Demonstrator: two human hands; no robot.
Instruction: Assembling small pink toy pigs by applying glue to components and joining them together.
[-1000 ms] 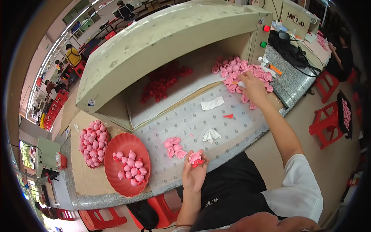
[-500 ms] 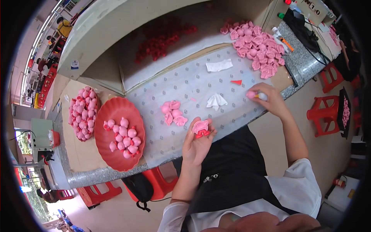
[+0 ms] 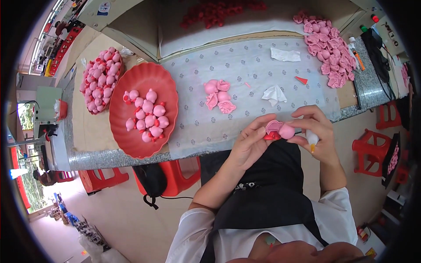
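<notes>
My left hand point(image 3: 252, 142) grips a hollow pink shell piece point(image 3: 275, 126) with a red part point(image 3: 272, 136) attached underneath. A rounded pink piece point(image 3: 287, 130) is pinched in the fingers of my right hand point(image 3: 319, 136), right beside the shell's open side; whether the two touch is hard to tell. The same hand also keeps a small white squeeze bottle point(image 3: 312, 137) with a yellow tip against its palm, tip downward. Beyond my hands, a small cluster of pink pieces point(image 3: 220, 96) and a crumpled white cloth point(image 3: 274, 94) lie on the patterned sheet point(image 3: 193, 131).
To the left, a red scalloped dish point(image 3: 144, 79) holds pink-and-red figures; a heaped container of similar figures point(image 3: 101, 81) stands beside it. Pink shells point(image 3: 329, 48) are piled at far right. A red sliver point(image 3: 301, 80), folded white tissue point(image 3: 285, 55) and boxy cabinet point(image 3: 127, 37) lie beyond.
My right hand has come in from the right, bringing the rounded pink piece and the bottle up to the shell in my left hand. The whole view has shifted and turned.
</notes>
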